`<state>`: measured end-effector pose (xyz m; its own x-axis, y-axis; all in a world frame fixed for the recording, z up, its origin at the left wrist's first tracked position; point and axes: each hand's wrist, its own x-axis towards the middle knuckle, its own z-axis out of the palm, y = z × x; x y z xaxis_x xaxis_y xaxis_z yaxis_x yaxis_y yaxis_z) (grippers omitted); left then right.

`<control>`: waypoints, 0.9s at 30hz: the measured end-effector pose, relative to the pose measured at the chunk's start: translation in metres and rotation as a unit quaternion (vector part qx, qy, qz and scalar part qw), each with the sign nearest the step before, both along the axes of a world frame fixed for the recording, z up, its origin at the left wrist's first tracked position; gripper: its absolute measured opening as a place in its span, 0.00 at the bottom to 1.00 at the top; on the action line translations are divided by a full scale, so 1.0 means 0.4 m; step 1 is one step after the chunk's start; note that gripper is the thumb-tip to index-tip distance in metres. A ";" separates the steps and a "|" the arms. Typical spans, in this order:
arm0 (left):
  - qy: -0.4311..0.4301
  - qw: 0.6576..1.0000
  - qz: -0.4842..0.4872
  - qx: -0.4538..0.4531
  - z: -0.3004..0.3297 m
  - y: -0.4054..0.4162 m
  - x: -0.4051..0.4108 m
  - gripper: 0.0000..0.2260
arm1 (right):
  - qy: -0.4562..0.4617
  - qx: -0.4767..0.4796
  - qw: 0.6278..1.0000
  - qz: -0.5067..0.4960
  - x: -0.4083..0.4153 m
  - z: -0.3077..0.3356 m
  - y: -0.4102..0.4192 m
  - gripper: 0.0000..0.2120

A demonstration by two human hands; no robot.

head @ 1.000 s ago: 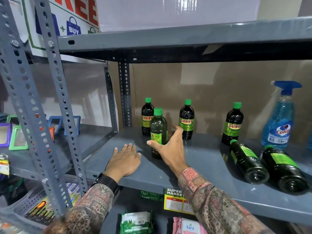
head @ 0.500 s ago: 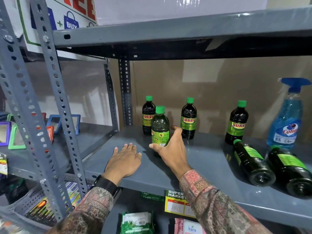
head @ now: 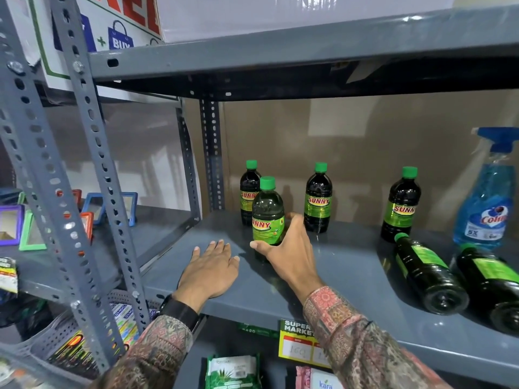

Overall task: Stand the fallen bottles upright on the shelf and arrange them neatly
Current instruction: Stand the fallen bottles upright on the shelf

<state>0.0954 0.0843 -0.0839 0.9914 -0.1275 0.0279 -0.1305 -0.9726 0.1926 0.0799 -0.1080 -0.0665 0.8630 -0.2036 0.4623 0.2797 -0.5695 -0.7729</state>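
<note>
Dark green-capped bottles with green labels stand on the grey shelf [head: 337, 276]. My right hand [head: 289, 248] wraps around the lower part of the front upright bottle [head: 266, 211]. Behind it stand a back-left bottle [head: 248, 189], a middle bottle [head: 318, 197] and a right bottle [head: 401, 206]. Two bottles lie on their sides at the right: one [head: 429, 273] with its cap toward the back, another [head: 491, 282] beside it. My left hand [head: 210, 268] rests flat on the shelf, fingers apart, left of the held bottle.
A blue spray bottle [head: 486, 197] stands at the far right back. Perforated grey uprights [head: 92, 164] frame the left side. Small coloured mirrors [head: 31, 228] sit on the neighbouring shelf. An upper shelf [head: 280, 51] hangs low overhead. Price tags [head: 297, 343] and packets lie below.
My right hand has closed more around the front bottle, and the bottle now stands a little straighter. The left hand has stayed flat on the shelf.
</note>
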 end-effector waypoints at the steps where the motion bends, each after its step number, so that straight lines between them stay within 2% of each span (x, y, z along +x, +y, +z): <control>1: 0.001 1.000 0.000 0.002 0.001 0.000 -0.002 0.29 | -0.003 -0.008 1.000 -0.011 -0.001 0.001 0.000 0.40; 5: 0.001 1.000 -0.001 0.000 0.004 -0.002 -0.005 0.29 | 0.007 -0.009 1.000 0.016 0.007 -0.001 -0.002 0.31; 9: 0.002 1.000 0.000 -0.004 0.005 0.000 -0.005 0.29 | 0.028 0.002 0.998 0.064 0.010 -0.004 0.000 0.28; 14: -0.035 0.997 0.006 -0.063 0.016 -0.001 -0.027 0.28 | 0.043 0.014 0.996 0.074 -0.006 0.005 -0.001 0.30; 17: -0.087 0.991 0.021 -0.103 0.034 -0.003 -0.066 0.26 | 0.074 0.022 0.994 0.082 -0.034 0.035 -0.012 0.37; 19: -0.155 0.982 0.020 -0.109 0.038 -0.029 -0.113 0.25 | 0.075 -0.026 0.995 0.056 -0.058 0.055 -0.037 0.41; 22: -0.237 0.961 -0.073 -0.122 0.034 -0.119 -0.182 0.26 | 0.040 -0.176 0.983 -0.025 -0.103 0.079 -0.109 0.34; 25: -0.160 0.963 -0.198 -0.093 0.015 -0.227 -0.181 0.28 | 0.056 -0.310 0.940 -0.128 -0.158 0.109 -0.209 0.29; 27: -0.104 0.967 -0.224 -0.064 0.007 -0.274 -0.160 0.28 | 0.102 -0.363 0.900 -0.219 -0.196 0.134 -0.287 0.31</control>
